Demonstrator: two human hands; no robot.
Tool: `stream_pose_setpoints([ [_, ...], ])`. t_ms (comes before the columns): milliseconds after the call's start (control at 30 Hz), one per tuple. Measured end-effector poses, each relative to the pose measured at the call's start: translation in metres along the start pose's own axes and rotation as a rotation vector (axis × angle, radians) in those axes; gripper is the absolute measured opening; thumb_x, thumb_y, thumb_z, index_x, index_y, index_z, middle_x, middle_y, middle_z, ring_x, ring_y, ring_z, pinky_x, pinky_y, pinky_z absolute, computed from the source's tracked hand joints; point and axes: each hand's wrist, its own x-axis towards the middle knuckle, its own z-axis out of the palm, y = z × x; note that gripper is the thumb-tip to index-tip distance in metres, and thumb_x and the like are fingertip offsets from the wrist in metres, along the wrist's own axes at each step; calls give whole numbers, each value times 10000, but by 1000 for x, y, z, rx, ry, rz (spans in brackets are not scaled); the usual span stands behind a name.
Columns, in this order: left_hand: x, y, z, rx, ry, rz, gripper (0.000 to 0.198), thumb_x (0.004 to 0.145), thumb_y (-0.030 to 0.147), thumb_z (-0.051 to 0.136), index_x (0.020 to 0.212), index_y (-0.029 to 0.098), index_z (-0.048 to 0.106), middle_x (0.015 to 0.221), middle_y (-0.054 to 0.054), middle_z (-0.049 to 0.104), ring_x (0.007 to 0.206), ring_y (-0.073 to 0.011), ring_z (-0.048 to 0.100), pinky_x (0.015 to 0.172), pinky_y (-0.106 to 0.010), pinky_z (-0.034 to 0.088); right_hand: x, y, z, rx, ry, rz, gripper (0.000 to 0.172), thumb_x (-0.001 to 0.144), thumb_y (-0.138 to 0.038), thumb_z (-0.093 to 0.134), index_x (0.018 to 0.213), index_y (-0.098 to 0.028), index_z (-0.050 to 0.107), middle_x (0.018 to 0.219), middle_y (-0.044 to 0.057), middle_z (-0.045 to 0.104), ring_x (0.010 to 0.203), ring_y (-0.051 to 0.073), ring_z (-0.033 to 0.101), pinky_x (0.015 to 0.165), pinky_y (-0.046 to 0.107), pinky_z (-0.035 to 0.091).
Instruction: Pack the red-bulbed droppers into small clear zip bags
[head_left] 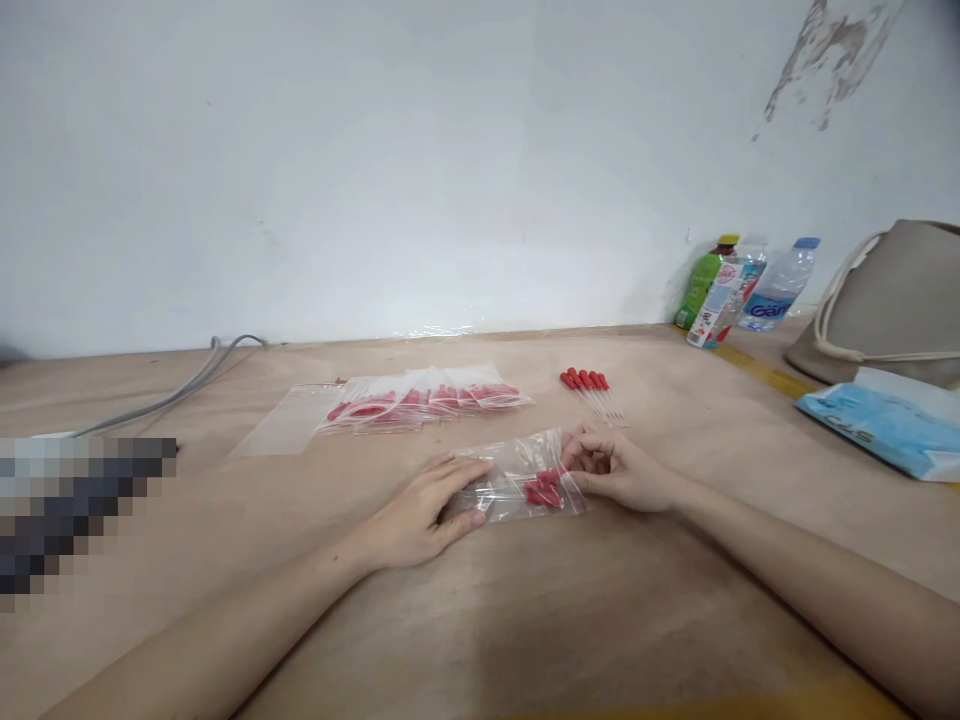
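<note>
A clear plastic bag (514,455) lies on the table in front of me, with several red-bulbed droppers (546,490) inside. Across the bag's left end rests my left hand (424,510), its fingers stretched out and the thumb apart. At the opposite end, my right hand (611,468) has its fingers curled and pinched at the bag's edge by the red bulbs; its fingertips are partly hidden. Just beyond that hand, several loose droppers (585,382) with red bulbs and thin clear stems lie side by side. Further back, filled bags (427,400) overlap in a row.
Flat clear bags (281,420) lie left of the row. A grey cable (176,395) runs along the left, near a pixelated dark area. At the right stand bottles (780,285), a grey bag (892,290) and a blue packet (885,425). A white wall (450,170) closes the back.
</note>
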Motion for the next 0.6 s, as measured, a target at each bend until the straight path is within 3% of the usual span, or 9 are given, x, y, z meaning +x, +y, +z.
stream_pose_setpoints([
  [100, 0, 1, 0, 9, 4, 9, 450, 890, 335, 450, 1320, 236, 362, 1305, -54, 468, 1200, -219, 414, 1035, -441, 295, 4, 2, 3, 14, 16, 10, 296, 700, -446, 609, 708, -151, 632, 663, -5, 527, 492, 59, 363, 458, 210, 280],
  [267, 0, 1, 1, 20, 3, 3, 463, 887, 341, 454, 1325, 227, 355, 1314, -58, 455, 1210, -210, 400, 1033, -419, 308, 9, 6, 17, 88, 115, 121, 323, 653, -467, 640, 631, -146, 609, 555, -16, 533, 489, 74, 405, 461, 210, 306],
  [333, 0, 1, 1, 20, -4, -6, 464, 890, 343, 448, 1329, 232, 349, 1314, -55, 456, 1213, -210, 398, 1044, -429, 290, 8, 4, 15, 87, 67, 114, 312, 630, -450, 665, 606, -146, 598, 536, -29, 512, 482, 65, 388, 462, 206, 303],
  [500, 1, 2, 0, 23, -13, -20, 438, 889, 352, 447, 1308, 237, 392, 1309, -50, 461, 1213, -204, 403, 1051, -420, 285, 5, 1, -14, 127, -224, 169, 299, 616, -425, 681, 704, -150, 600, 636, -17, 565, 529, 68, 437, 485, 197, 319],
  [567, 1, 1, 1, 31, -18, -29, 435, 888, 368, 446, 1300, 234, 410, 1317, -56, 454, 1220, -210, 396, 1041, -417, 302, 8, 5, -30, 89, -182, 233, 292, 634, -418, 663, 743, -159, 586, 654, -13, 574, 535, 76, 456, 477, 198, 320],
  [600, 1, 1, 1, 34, -21, -33, 439, 888, 375, 443, 1301, 231, 411, 1320, -60, 451, 1224, -214, 393, 1037, -417, 309, 12, 8, -37, 29, -97, 256, 277, 647, -409, 649, 747, -161, 579, 656, -10, 576, 538, 81, 464, 478, 200, 324],
])
